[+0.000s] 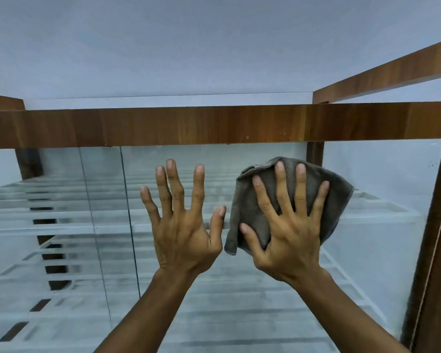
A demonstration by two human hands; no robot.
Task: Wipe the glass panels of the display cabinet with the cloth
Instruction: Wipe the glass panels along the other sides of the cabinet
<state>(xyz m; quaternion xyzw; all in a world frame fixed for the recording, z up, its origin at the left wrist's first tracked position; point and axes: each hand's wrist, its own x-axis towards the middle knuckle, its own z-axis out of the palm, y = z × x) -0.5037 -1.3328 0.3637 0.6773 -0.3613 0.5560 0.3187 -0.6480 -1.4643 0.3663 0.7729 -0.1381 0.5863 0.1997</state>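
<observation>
Grey cloth (337, 200) lies under my flat right hand (290, 233), three o'clock of my empty, splayed left hand (183, 225); best press evenly, overlapping strokes down the glass panel (239, 314).

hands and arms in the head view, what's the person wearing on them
Nothing is worn. The left hand and right hand are bare: no gloves, rings or watch. The forearms are bare too, with no sleeve in view.
</observation>
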